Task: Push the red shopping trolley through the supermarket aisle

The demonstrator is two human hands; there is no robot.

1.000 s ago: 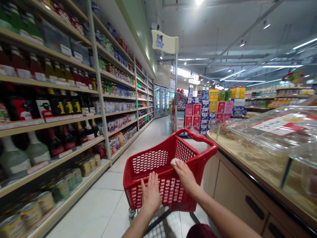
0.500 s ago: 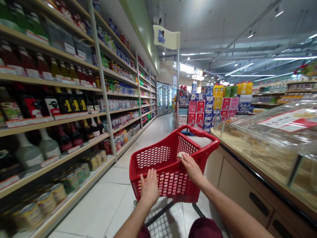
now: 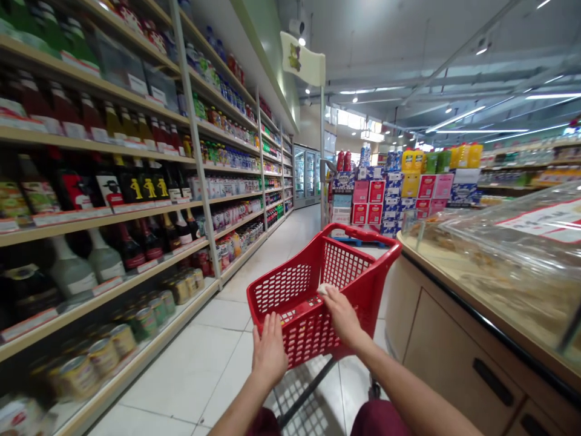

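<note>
Holding a small white cloth [image 3: 324, 289] with fingers bunched narrow, the right hand [image 3: 344, 319] is at the near rim of the red cart [image 3: 308, 336]; the left hand [image 3: 270, 355] lies flat along its near left corner, fingers straight. Between shelves [image 3: 196, 142] and right-hand surface [image 3: 449, 345], the cart is angled differently than half a second ago, more inside showing.

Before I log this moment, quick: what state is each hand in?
Left hand: open, at the near side of the red cart.
Right hand: closed on what looks like a pale cloth.
</note>
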